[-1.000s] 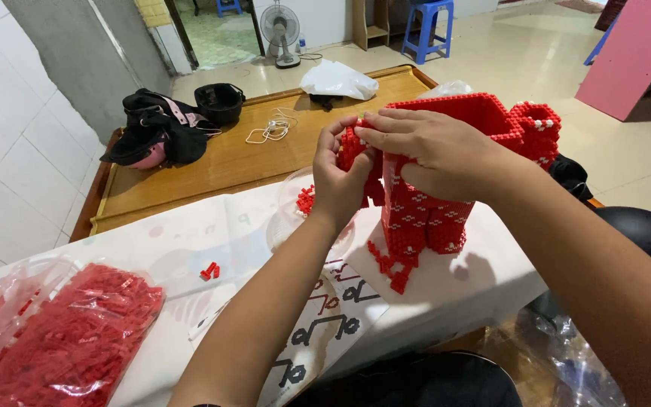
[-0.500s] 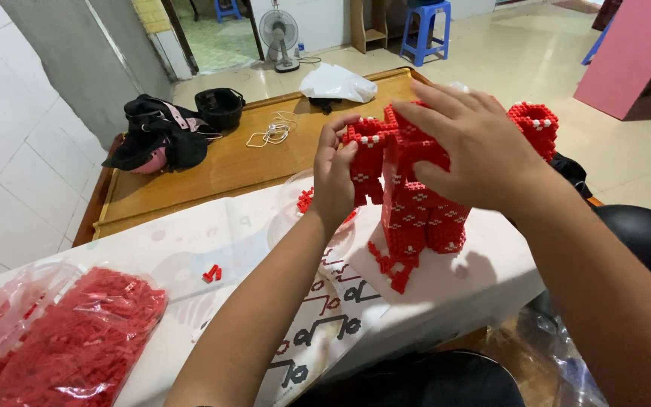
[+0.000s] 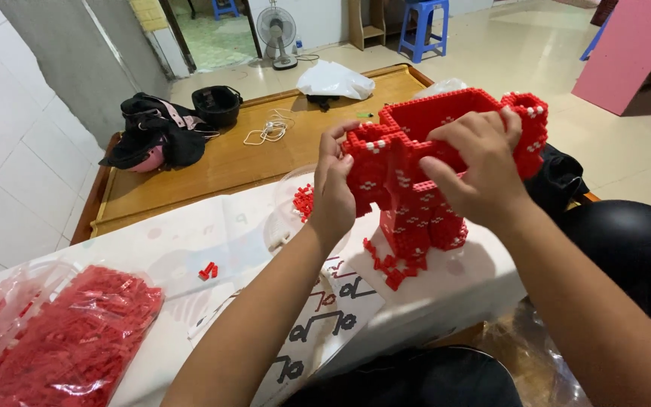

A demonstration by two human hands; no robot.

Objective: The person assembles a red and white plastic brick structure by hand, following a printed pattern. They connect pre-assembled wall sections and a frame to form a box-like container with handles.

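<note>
Red small-brick blocks make up the model (image 3: 416,203) held up between both hands over the right part of the white-covered desk (image 3: 190,234), its base resting on or just above the cloth; which of the two cannot be told. The left hand (image 3: 334,192) grips the model's left edge, thumb toward the camera and fingers wrapped round the far side. The right hand (image 3: 476,169) clasps the top from the right, fingers curled over the rim of the open box-shaped upper part. A round clear dish (image 3: 295,207) with loose red pieces sits just left of the left hand, and a clear bag of red pieces (image 3: 62,339) lies at the near left corner, cut off by the frame edge. Compared with half a second ago, the model has been turned so that its hollow top faces the camera, and the right hand has shifted from covering the upper front to gripping the rim. The right hand hides the middle of the model, and the left fingertips are out of sight behind it. Loose red bits (image 3: 386,267) lie at the model's foot.
</note>
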